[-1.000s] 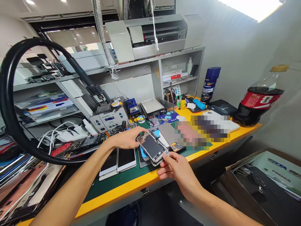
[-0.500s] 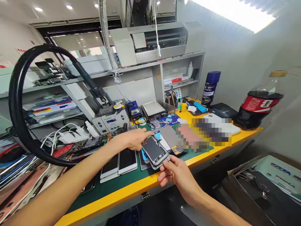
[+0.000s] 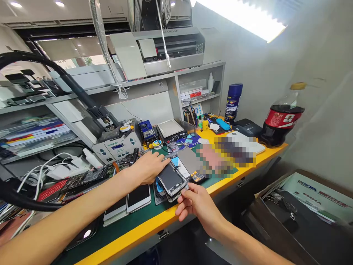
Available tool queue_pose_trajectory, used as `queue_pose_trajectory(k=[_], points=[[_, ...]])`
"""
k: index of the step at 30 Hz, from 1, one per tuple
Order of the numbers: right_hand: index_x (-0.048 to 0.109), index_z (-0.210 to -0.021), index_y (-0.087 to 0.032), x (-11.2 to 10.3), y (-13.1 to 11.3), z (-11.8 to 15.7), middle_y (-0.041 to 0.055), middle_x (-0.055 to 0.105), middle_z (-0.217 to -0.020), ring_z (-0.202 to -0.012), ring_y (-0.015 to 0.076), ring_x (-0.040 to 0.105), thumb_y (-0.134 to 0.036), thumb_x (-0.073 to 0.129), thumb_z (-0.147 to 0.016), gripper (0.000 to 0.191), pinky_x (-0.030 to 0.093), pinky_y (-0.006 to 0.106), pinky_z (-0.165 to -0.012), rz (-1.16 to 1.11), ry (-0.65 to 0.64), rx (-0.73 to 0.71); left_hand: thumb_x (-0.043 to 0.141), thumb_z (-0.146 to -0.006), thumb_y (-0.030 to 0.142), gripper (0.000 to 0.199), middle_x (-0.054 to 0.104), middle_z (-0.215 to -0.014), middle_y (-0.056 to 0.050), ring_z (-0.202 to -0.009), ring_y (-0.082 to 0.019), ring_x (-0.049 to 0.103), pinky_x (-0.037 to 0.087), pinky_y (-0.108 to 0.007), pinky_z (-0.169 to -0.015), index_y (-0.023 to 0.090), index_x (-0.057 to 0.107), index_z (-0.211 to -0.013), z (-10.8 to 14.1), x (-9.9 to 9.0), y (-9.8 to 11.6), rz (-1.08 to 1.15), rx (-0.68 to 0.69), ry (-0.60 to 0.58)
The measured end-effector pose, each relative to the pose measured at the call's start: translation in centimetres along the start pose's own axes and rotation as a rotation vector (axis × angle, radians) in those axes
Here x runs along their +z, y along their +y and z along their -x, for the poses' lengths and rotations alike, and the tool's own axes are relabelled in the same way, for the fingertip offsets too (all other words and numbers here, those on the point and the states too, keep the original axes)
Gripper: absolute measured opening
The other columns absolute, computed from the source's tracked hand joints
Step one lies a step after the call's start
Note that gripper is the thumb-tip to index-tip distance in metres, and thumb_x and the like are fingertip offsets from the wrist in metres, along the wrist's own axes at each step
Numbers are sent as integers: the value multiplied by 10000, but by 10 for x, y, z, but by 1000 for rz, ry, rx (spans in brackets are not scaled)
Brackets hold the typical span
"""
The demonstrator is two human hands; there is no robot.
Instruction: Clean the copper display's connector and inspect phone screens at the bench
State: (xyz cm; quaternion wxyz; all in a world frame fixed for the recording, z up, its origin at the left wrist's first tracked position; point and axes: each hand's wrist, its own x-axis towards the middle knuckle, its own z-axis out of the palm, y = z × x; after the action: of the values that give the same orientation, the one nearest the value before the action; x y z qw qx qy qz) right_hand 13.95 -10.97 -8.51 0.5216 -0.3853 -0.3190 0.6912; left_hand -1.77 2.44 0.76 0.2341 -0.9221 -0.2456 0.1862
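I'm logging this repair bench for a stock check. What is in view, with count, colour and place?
phone: one, dark screen, silver frame, on a stack at the bench's front edge, between both hands
white phones: two, side by side, face up, left of the stack
soldering station: one, grey, back of the bench
spray can: one, blue, back right
cola bottle: one, red label, yellow cap, right end
bench: one, green mat, yellow edge
machine: one, grey, top shelf
left hand: fingers on the phone's far end
right hand: fingertips on its near end
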Motion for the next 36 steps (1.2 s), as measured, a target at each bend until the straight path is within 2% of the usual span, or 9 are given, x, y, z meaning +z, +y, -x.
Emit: queue_pose_trajectory(k=[5,9,13,15,20,25,28,31,36], points=[[513,-786,-148,0,2,-2,7,609,-720,-556,166,680,-328,567,-798,189,537,243,-467,-18,1,-15,599,-744,110,586,633,-995,-165,-898,-338,581,430,-445,-723,103,503,-1321,1,-2,9,-124,-5,64],[511,-771,-148,0,1,-2,4,605,-702,-544,166,678,-313,567,-774,174,540,243,-463,-27,0,-13,421,-868,76,461,633,-997,-205,-920,-356,568,404,-470,-727,41,503,-1320,5,-6,17,-201,-47,106],[516,-772,-146,0,1,-2,17,618,-713,-548,169,681,-306,569,-769,169,541,243,-463,-28,4,-4,319,-913,71,466,639,-966,-203,-920,-353,578,397,-459,-714,40,478,-1351,5,-3,21,-225,-107,109],[517,-778,-146,0,1,-2,21,622,-725,-551,169,683,-310,572,-771,174,541,244,-463,-27,5,-1,350,-903,70,464,643,-955,-200,-917,-350,585,400,-451,-707,46,484,-1347,2,0,22,-221,-134,94],[506,-788,-154,-1,-1,-1,11,614,-735,-560,167,683,-329,570,-790,187,537,239,-467,-19,2,0,567,-803,121,528,646,-946,-187,-860,-332,601,415,-421,-673,59,498,-1322,-2,4,22,-168,-154,37],[507,-781,-149,-2,1,-1,19,616,-733,-563,174,682,-351,580,-813,217,543,251,-471,11,10,-16,613,-755,129,601,647,-1011,-186,-948,-354,603,453,-443,-726,83,474,-1338,-1,-3,20,-74,-159,-5],[521,-950,-150,-1,8,-1,7,616,-752,-557,177,679,-398,610,-837,287,535,245,-442,38,80,-73,627,-714,119,630,646,-1036,-185,-959,-361,608,474,-454,-735,94,481,-1327,0,-10,16,2,-168,-43],[449,-1194,-180,0,17,2,-32,586,-753,-544,159,667,-441,637,-853,469,530,231,-435,62,166,-143,602,-704,122,633,645,-1039,-163,-936,-338,625,491,-422,-716,129,479,-1325,3,-13,11,95,-173,-73],[445,-1234,-202,3,23,6,-45,554,-774,-569,168,683,-467,656,-856,508,550,250,-458,75,200,-225,556,-741,138,666,639,-1067,-103,-976,-265,634,491,-344,-765,216,404,-1385,13,-6,3,263,-151,-63]])
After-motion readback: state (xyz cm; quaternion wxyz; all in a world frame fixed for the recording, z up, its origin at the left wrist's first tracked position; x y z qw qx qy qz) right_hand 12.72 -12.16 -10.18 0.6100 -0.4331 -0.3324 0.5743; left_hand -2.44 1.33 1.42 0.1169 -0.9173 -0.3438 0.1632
